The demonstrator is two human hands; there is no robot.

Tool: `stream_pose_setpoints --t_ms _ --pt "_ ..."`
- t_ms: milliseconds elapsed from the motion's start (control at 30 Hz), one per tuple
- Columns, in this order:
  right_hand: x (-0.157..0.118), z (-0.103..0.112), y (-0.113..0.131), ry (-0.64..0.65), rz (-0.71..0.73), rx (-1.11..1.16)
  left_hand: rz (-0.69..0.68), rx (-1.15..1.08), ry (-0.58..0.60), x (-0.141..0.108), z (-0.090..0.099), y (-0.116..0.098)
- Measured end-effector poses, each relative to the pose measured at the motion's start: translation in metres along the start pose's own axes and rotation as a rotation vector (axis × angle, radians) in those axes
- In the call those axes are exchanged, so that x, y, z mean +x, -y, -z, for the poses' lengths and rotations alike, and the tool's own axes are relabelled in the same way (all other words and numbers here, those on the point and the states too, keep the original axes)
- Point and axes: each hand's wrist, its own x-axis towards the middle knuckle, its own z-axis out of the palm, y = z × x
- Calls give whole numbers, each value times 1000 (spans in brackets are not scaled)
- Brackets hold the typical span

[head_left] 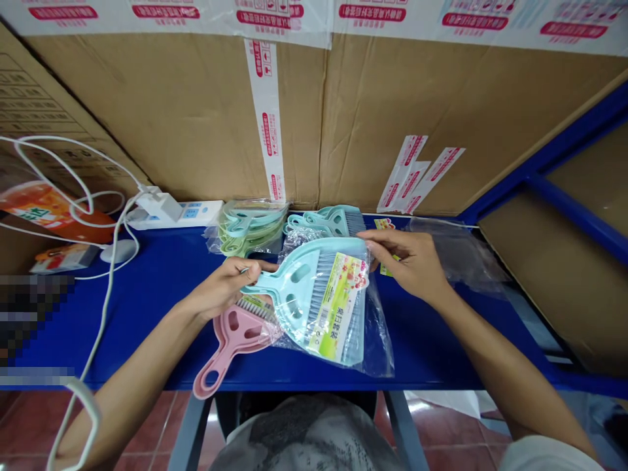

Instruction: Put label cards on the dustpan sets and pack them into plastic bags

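A light blue dustpan-and-brush set (294, 288) is held up over the table, partly inside a clear plastic bag (380, 340). My left hand (235, 281) is closed round its handle. At the pan's upper right corner, my right hand (405, 258) pinches the edge, where bag and pan meet; its fingertips are partly hidden. A green and white printed card (338, 307) lies over the grey bristles. Below and to the left, a pink dustpan with a brush (240, 333) rests on the table, its handle past the front edge.
Bagged green and blue sets (250, 226) and more blue sets (338, 222) lie at the back. Clear bags (441, 248) lie to the right. On the left stand a power strip (196, 212), white cables (110, 288) and an orange bottle (59, 212). Cardboard (196, 118) walls the blue table (161, 261).
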Motion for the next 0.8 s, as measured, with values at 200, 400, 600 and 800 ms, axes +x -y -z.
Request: stream_pose_setpoints --t_ms 200,400,600,800 --pt "-37 -6 12 36 -128 84 -29 -39 -37 2 3 3" --pt "-48 -19 10 -15 -60 -224 -58 7 -43 1 8 8" --pt "-36 -26 -5 -218 82 -405 -27 14 54 0 2 9" --pt "-25 -17 -15 -174 -248 223 -57 -9 9 2 0 9"
